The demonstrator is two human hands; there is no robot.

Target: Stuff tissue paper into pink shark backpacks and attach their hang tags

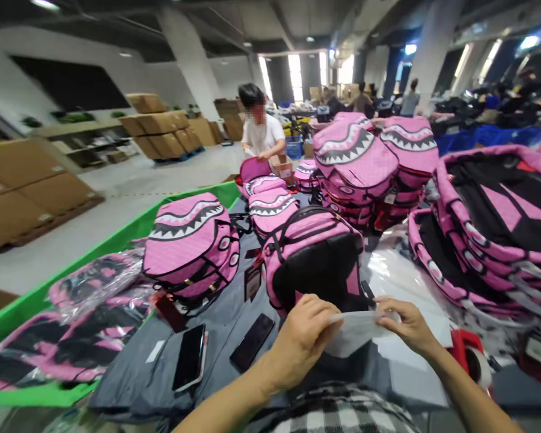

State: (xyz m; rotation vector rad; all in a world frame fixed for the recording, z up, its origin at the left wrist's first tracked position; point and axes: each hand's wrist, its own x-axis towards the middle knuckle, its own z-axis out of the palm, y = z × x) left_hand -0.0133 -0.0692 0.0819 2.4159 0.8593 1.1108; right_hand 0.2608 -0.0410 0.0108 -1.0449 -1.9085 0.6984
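Between my two hands stretches a translucent white plastic bag (354, 334), held at its upper edge. My left hand (304, 334) is closed on one end of it, and my right hand (408, 322) pinches the other. Just beyond stands a pink and black backpack (318, 264), its black panel facing me. Another pink backpack (189, 243) with a shark-teeth pattern sits to its left. Two dark phones, one phone (190, 356) and a second phone (252, 341), lie on the grey cloth left of my left hand.
Stacked pink backpacks (500, 222) stand at right, above a red tape dispenser (471, 358). A green-edged bin (9, 325) at left holds several plastic-wrapped backpacks (103, 325). Across the table a person (264, 135) handles a backpack. Cardboard boxes (27, 180) are piled beyond.
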